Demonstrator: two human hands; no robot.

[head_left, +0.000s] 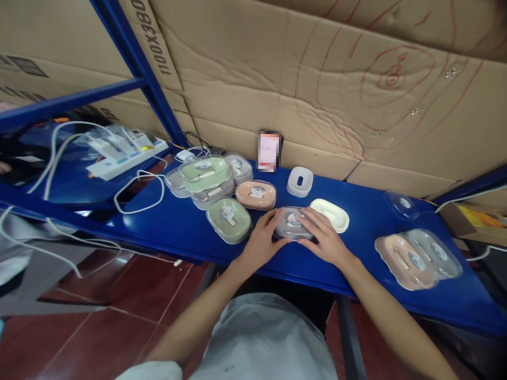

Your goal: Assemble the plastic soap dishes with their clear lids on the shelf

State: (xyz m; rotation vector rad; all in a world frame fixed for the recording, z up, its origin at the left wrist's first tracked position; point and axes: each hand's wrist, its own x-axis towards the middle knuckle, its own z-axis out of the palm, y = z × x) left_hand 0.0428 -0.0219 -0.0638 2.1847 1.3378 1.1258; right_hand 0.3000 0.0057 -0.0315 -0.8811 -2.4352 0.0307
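A grey soap box with a clear lid and a round label lies on the blue table in front of me. My left hand grips its left end, fingers curved over the lid and thumb at the near edge. On the other side my right hand holds the right end the same way. Just behind my right fingers is a cream soap dish without a lid. Farther back sits a pale, open-slotted tray. To the left are a peach soap box and a green soap box, both lidded.
More lidded boxes are stacked at the left, a green one on top. A peach box and a clear lid lie at the right. A phone leans on the cardboard wall. White cables and a power strip occupy the far left.
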